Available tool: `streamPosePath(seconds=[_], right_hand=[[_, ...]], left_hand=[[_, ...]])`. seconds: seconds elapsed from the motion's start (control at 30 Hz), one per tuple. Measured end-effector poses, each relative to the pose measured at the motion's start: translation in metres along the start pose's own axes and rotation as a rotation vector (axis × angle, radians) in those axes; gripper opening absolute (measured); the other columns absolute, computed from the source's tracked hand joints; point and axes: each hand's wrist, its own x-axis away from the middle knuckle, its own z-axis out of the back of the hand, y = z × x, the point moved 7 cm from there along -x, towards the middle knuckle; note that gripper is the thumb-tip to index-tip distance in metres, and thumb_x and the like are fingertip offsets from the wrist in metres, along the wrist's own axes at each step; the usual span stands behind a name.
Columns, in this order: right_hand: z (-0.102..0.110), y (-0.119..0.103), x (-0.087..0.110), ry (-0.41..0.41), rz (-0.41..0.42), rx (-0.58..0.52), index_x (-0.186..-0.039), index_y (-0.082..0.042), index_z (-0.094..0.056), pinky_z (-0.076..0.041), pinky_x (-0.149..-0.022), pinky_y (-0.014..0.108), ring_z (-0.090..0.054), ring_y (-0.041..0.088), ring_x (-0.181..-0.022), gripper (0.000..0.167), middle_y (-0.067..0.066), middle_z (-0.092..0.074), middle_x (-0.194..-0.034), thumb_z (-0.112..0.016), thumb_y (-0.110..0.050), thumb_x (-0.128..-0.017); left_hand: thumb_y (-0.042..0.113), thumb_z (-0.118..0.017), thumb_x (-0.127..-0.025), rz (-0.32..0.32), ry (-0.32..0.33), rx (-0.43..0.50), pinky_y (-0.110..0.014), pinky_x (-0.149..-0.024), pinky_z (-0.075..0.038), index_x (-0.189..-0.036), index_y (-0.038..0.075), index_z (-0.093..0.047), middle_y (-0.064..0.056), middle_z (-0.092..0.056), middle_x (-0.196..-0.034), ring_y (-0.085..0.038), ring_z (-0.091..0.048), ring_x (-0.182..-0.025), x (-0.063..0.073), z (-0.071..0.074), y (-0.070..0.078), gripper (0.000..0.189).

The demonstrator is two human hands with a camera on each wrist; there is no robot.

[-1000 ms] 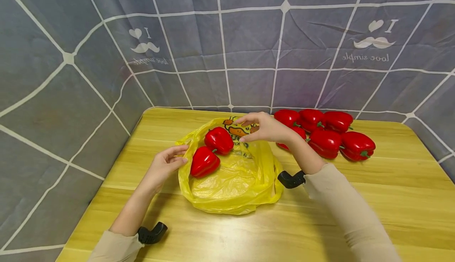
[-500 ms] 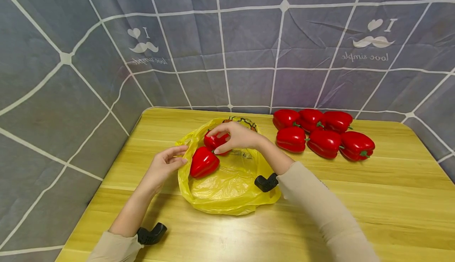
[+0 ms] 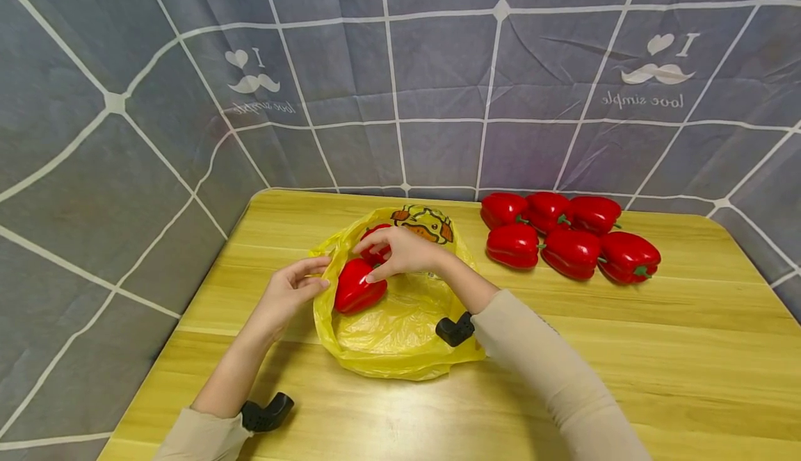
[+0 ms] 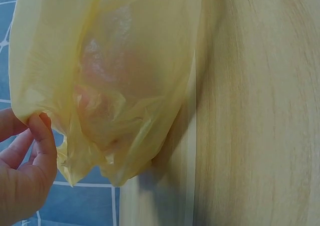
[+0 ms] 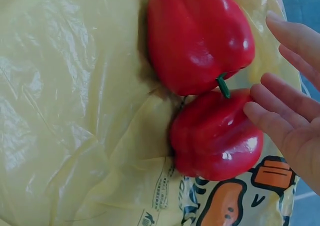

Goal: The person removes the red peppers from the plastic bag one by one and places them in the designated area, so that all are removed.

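Note:
In the head view, a yellow plastic bag [image 3: 388, 364] lies with its mouth spread wide. Two red bell peppers sit inside: the front bell pepper [image 3: 358, 297] shows well, while the back bell pepper [image 3: 374, 231] is partly covered. My left hand [image 3: 289, 293] pinches the bag's left rim between thumb and fingers, as the left wrist view also shows. My right hand [image 3: 400, 251] reaches into the bag above both peppers, its fingers loosely bent and apart. In the right wrist view its fingertips [image 5: 255, 108] overlap the back pepper's edge; whether they touch is unclear.
Several more red bell peppers [image 3: 571, 252] stand in two rows at the back right of the wooden table [image 3: 626, 350]. A grey cloth with white lines [image 3: 438, 85] hangs behind and at the sides. Black wrist devices [image 3: 268, 412] jut from both cuffs.
My right hand has come left and slightly down, from the bag's far right part to over the peppers. My left hand stays on the rim.

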Motion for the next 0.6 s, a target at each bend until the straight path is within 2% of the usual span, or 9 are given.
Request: streamPosePath(seconds=[0.17,0.33,0.6], right_hand=[[-0.005,0.001,-0.001,-0.017,0.006,0.028,-0.119,-0.004,-0.062,-0.048,-0.088,0.034,-0.055,0.024,-0.106,0.047,0.008,-0.06,-0.115,-0.078,-0.009,-0.075],[-0.011,0.001,-0.002,-0.028,0.039,0.115,-0.118,-0.006,-0.063,-0.048,-0.085,0.031,-0.052,0.021,-0.104,0.047,0.006,-0.059,-0.115,-0.078,-0.01,-0.075],[-0.018,-0.001,-0.003,-0.044,0.096,0.278,-0.117,-0.009,-0.065,-0.039,-0.098,0.029,-0.046,0.022,-0.117,0.045,0.008,-0.058,-0.123,-0.078,-0.013,-0.075]], left_hand=[[0.0,-0.059,-0.089,0.001,0.002,-0.003,-0.018,-0.076,-0.049,-0.129,-0.007,-0.049,-0.019,-0.056,-0.114,-0.009,-0.058,-0.085,0.0,0.0,0.0,0.042],[0.0,-0.06,-0.089,0.002,0.004,0.002,-0.018,-0.076,-0.049,-0.129,-0.007,-0.049,-0.019,-0.056,-0.114,-0.008,-0.058,-0.086,-0.001,0.001,0.0,0.043],[0.002,-0.06,-0.089,-0.002,0.0,-0.003,-0.018,-0.076,-0.049,-0.129,-0.007,-0.048,-0.021,-0.055,-0.116,-0.009,-0.058,-0.086,-0.001,0.002,0.0,0.043]])
